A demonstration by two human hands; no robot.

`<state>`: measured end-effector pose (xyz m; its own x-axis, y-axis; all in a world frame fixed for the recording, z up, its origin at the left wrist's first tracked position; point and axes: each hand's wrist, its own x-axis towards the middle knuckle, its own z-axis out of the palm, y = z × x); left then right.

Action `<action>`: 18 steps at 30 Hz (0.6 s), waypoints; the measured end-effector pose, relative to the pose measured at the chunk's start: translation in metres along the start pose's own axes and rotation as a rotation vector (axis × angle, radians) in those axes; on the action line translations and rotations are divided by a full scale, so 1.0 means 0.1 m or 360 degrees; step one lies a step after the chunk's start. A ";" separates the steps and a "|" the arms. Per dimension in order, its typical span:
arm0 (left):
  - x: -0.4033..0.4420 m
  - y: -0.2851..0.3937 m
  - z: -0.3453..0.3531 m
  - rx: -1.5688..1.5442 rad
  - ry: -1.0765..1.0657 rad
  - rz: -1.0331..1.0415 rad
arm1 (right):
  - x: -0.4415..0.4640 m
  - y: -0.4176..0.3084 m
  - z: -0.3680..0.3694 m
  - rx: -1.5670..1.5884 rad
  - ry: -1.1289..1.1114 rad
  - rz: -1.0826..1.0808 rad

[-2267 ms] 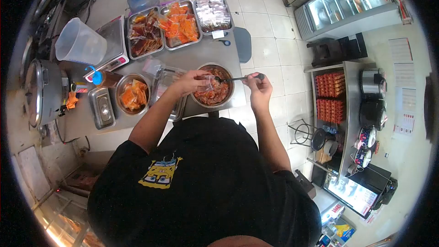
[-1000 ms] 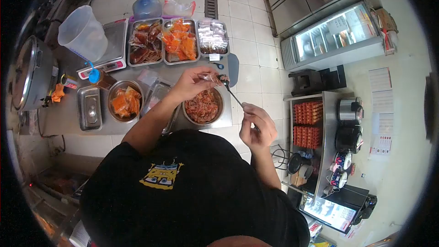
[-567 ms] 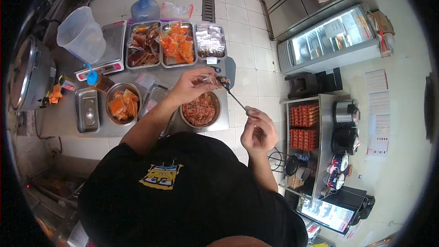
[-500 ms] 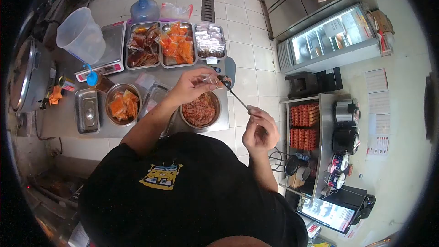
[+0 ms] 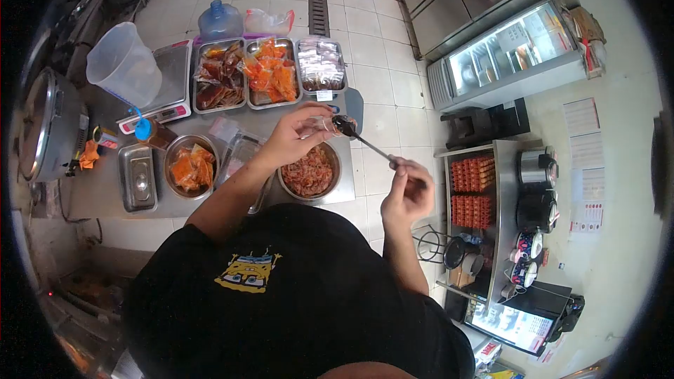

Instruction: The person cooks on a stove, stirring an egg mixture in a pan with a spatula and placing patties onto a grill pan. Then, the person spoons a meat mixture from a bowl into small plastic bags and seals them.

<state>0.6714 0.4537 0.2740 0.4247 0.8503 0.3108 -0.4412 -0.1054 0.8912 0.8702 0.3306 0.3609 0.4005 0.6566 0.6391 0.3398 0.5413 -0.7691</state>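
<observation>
My left hand (image 5: 298, 133) pinches a small clear plastic bag (image 5: 324, 125) above the far edge of a steel bowl of chopped reddish meat (image 5: 307, 172). In my right hand (image 5: 409, 193) is the handle end of a long dark spoon (image 5: 374, 147). The spoon's dark head is at the bag's mouth, and how far it reaches inside is hard to tell. Left of the meat bowl lie clear plastic bags in a tray (image 5: 242, 158), partly hidden by my left forearm. A second steel bowl (image 5: 189, 166) holds orange packets.
Three steel trays of packets (image 5: 220, 76) (image 5: 272, 74) (image 5: 321, 65) line the table's far side. At the left are a scale (image 5: 172, 84), a clear plastic jug (image 5: 125, 63), a blue-capped bottle (image 5: 154, 133) and a lidded steel container (image 5: 138, 177). A shelf with red egg trays (image 5: 472, 193) stands right.
Both hands have risen from the meat bowl, bringing the bag and spoon up above its far edge. Most recently my right hand shifted slightly right. The head view has shifted too.
</observation>
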 end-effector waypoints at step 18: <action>-0.23 -0.16 -0.03 0.0800 -0.0072 -0.0288 | -0.66 1.28 -0.47 0.0790 0.0795 0.1820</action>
<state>0.6660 0.4377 0.2515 0.4977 0.8557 0.1415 0.0705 -0.2025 0.9767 0.9273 0.3315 0.2201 0.5519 0.6618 -0.5074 -0.6914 0.0230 -0.7221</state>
